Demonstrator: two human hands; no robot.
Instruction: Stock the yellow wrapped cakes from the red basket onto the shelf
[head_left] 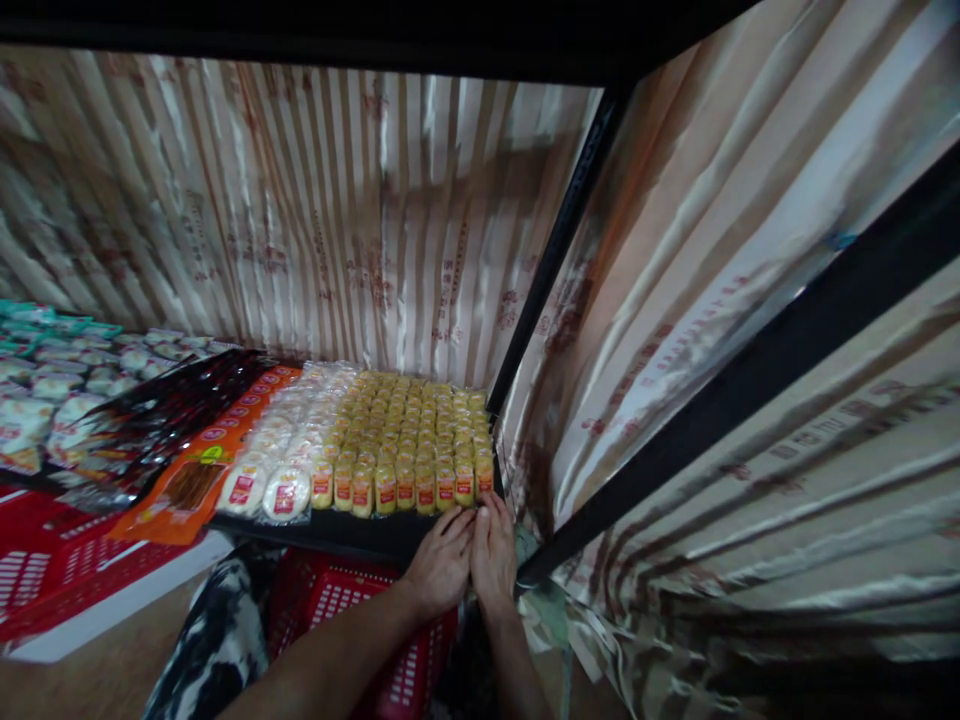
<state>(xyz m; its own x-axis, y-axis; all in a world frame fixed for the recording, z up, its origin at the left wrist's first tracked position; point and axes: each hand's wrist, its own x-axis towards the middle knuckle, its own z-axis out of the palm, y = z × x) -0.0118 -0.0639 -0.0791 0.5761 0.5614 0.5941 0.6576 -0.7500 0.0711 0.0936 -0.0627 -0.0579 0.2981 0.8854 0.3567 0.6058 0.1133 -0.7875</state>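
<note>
Small yellow packaged snacks with red labels stand in tight rows at the right end of a dark shelf. At the front right corner of these rows, my left hand and my right hand lie side by side, touching. My right fingertips rest against the bottom of the rightmost front snack pack. The left fingers reach over the shelf's front edge, just below the neighbouring packs. Both hands have their fingers stretched forward, and I see nothing gripped in them; the undersides are hidden.
Left of the yellow packs lie round white packs, orange bags, dark shiny packs and white-green packs. Red baskets stand below. A black post and striped plastic sheeting border the shelf.
</note>
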